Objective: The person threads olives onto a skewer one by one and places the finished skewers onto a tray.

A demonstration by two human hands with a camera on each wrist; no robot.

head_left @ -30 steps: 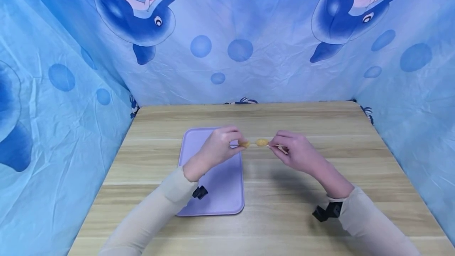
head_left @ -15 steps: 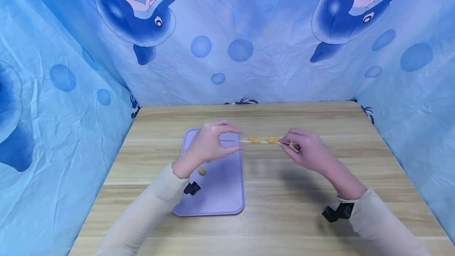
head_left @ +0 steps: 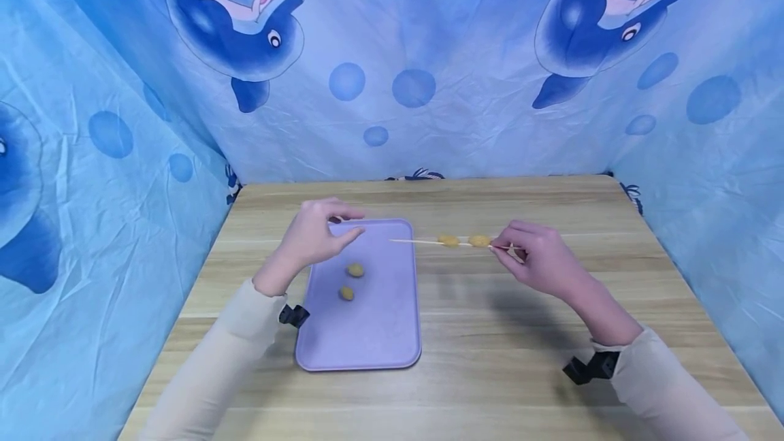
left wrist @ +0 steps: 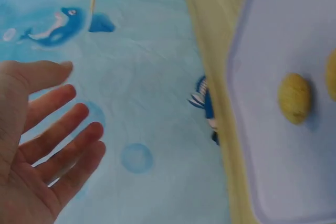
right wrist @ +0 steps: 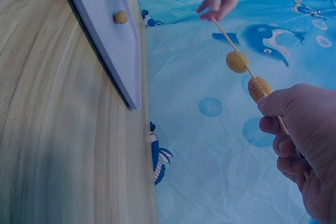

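My right hand (head_left: 531,256) pinches a thin wooden skewer (head_left: 413,241) near one end, holding it roughly level above the table. Threaded on it are two yellow-brown oval pieces, like small potatoes: one piece (head_left: 480,241) sits right by my fingertips, the other piece (head_left: 448,240) a little farther along. The bare tip points left. My left hand (left wrist: 58,135) holds nothing, its fingers spread and apart from the skewer, over the tray's far left corner. Two more such pieces lie on the lilac tray (head_left: 380,332), an upper piece (head_left: 355,269) and a lower piece (head_left: 346,292).
Under everything is a wood-grain table (head_left: 490,386). Blue curtains (head_left: 392,33) with dolphin prints rise behind it and at both sides. Small black devices are strapped at both wrists, one being the right strap device (head_left: 591,367).
My left hand has let go of the piece on the skewer and moved left, uncovering two pieces on the tray. The skewer and right hand have shifted slightly right.
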